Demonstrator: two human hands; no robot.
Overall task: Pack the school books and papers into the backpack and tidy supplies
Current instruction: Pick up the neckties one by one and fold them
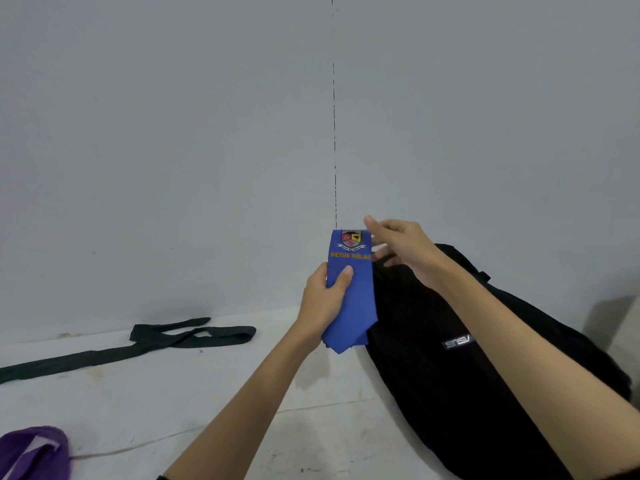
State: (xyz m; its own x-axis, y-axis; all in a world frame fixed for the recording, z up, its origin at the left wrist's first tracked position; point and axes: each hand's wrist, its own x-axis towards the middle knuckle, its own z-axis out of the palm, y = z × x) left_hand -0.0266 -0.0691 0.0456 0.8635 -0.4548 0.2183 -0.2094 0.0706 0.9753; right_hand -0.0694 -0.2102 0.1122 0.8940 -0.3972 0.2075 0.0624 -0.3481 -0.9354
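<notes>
Purple fabric [33,452]: nearest, lower left on the white floor [173,393].
Black nylon backpack [467,375]: lying right, against the wall.
Dark green cloth tie [166,337]: flat at left.
Left hand [325,303]: grips the folded blue crested tie [351,292], upright beside the backpack.
Right hand [403,244]: fingers loosely spread, touching the tie's top edge.

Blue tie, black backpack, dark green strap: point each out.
blue tie [356,299]: head view, plain cloth below the crest, right of the thumb.
black backpack [433,375]: head view, front panel below the logo.
dark green strap [194,336]: head view, folded part lying on the floor.
</notes>
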